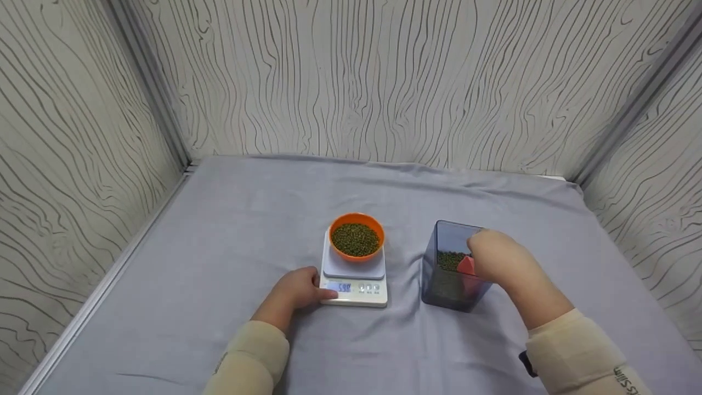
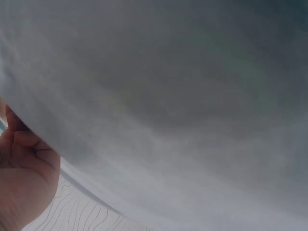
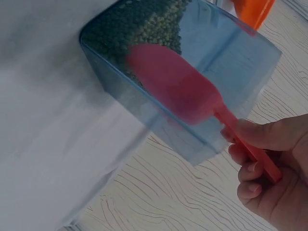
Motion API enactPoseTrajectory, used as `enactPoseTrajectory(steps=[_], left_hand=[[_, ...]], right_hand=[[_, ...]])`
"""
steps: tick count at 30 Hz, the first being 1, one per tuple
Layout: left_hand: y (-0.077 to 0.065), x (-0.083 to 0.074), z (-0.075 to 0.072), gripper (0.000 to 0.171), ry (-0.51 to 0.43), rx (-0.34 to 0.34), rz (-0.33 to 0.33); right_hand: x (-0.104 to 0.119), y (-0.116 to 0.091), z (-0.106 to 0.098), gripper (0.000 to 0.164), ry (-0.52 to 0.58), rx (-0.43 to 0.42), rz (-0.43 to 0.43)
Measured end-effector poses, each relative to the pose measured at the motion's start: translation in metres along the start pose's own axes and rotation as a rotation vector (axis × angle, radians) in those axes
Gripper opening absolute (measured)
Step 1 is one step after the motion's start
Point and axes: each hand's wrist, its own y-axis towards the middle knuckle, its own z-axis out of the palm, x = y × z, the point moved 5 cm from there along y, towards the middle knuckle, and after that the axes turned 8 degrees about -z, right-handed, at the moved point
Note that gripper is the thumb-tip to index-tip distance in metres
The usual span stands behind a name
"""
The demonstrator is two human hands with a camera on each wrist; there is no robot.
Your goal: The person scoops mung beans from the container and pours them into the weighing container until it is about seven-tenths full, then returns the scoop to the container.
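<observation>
An orange bowl [image 1: 356, 257] filled with small green beans [image 1: 355, 239] sits on a white kitchen scale [image 1: 359, 299]. The lit display seems to read 598. At the scale's front left corner my left hand [image 1: 299, 288] holds the edge, thumb on top beside the display. My right hand [image 3: 274, 168] grips the handle of a red scoop [image 3: 178, 86], fingers curled round it. The scoop's blade reaches into a clear bluish bin [image 3: 240, 62], its tip at the green beans [image 3: 149, 29] inside. In the head view, the right hand hides the scoop's handle.
A grey cloth [image 1: 247, 219] with wrinkles covers the table. Wood-patterned panels [image 1: 351, 82] enclose it at the back and both sides, with metal posts in the corners. The bin stands right of the scale, a short gap between them.
</observation>
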Motion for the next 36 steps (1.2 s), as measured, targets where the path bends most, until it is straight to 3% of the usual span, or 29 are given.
enactPoseTrajectory(steps=[8,14,20,32,36], left_hand=[[-0.001,0.001,0.002,0.046,-0.020,0.015,-0.019],[-0.003,0.002,0.001,0.045,-0.027,0.008,-0.014],[-0.004,0.001,0.002,0.045,-0.029,0.001,0.006],[-0.003,-0.003,0.000,0.045,-0.004,-0.006,0.031],[-0.003,-0.001,-0.001,0.045,-0.009,-0.002,0.011]], right_hand=[[-0.004,0.001,0.017,0.011,0.067,0.003,-0.041],[-0.006,0.005,0.023,0.018,0.129,-0.021,-0.060],[-0.006,0.007,0.026,0.013,0.128,-0.093,-0.078],[-0.012,0.009,0.034,0.015,0.255,-0.163,-0.015],[-0.012,0.010,0.037,0.016,0.276,-0.196,-0.012]])
